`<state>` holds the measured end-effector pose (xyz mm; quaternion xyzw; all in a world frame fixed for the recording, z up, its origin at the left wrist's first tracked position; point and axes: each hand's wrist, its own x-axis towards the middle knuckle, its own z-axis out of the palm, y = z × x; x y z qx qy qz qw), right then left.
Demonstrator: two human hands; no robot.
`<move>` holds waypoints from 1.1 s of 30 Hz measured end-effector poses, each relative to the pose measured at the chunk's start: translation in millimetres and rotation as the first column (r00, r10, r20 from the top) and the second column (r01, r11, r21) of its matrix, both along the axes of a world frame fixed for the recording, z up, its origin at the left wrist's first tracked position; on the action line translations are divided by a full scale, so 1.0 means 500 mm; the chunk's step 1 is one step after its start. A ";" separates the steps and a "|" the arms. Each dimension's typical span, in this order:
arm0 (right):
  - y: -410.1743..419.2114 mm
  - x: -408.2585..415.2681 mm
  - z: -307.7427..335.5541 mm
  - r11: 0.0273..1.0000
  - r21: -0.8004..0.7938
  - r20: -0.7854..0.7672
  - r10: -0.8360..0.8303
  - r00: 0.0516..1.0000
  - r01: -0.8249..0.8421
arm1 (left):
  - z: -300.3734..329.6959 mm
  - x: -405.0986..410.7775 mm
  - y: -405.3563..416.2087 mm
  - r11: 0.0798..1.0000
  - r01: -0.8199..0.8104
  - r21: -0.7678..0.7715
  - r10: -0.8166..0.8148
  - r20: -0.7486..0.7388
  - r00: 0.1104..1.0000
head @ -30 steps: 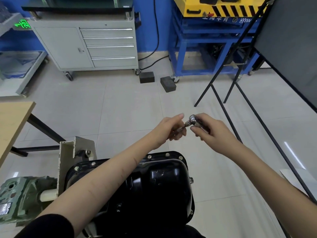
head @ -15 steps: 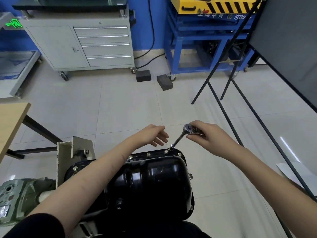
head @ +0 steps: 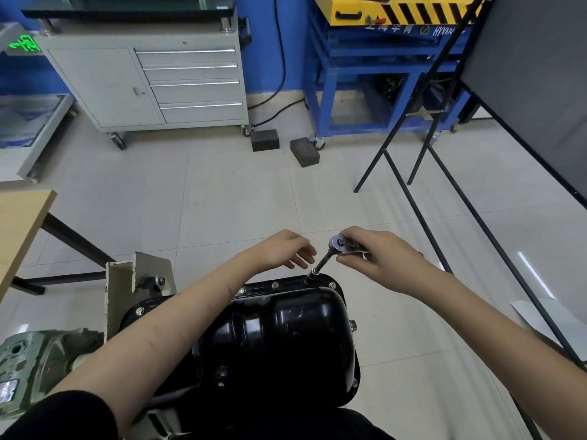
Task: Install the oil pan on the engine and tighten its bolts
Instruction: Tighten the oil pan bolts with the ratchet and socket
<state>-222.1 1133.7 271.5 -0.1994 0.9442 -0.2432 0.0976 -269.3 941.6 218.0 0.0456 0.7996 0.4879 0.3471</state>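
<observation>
I am gripping the ratchet (head: 344,246) in my right hand (head: 381,260), seating its socket on a far-edge pan (head: 279,331) bolt (head: 309,278) for tightening, while my left hand (head: 287,249) is hovering loose-fingered, holding nothing.

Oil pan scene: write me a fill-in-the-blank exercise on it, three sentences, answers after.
1. The ratchet is gripped by the ____ hand.
2. Its socket end sits on a bolt on the far rim of the ____ oil pan.
3. The left hand hovers above the pan holding ____.

Answers: right; black; nothing
</observation>
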 end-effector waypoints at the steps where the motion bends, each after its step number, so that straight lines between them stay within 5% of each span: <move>1: -0.002 0.001 0.003 1.000 0.022 -0.003 0.009 1.000 -0.009 | 0.005 0.002 -0.002 1.000 0.028 0.009 -0.027 -0.050 0.998; 6: -0.027 0.005 0.015 0.996 0.085 0.006 0.004 1.000 -0.004 | 0.021 0.021 -0.007 0.949 0.290 -0.123 -0.314 -0.299 0.901; 10: -0.058 0.008 0.016 0.989 0.148 -0.012 -0.010 1.000 0.012 | 0.019 0.027 -0.001 0.880 0.321 -0.350 -0.455 -0.424 0.783; 22: -0.041 0.004 0.063 0.902 0.320 0.038 0.294 0.955 -0.291 | 0.026 0.040 0.005 0.693 0.431 -0.578 -0.705 -0.418 0.573; 29: -0.065 0.037 0.035 0.912 0.409 -0.109 0.082 0.991 -0.031 | 0.017 0.041 0.012 0.741 0.390 -0.546 -0.652 -0.450 0.610; 33: -0.063 0.026 0.033 0.917 0.392 -0.149 0.139 0.979 -0.071 | 0.014 0.043 0.019 0.752 0.334 -0.568 -0.629 -0.467 0.622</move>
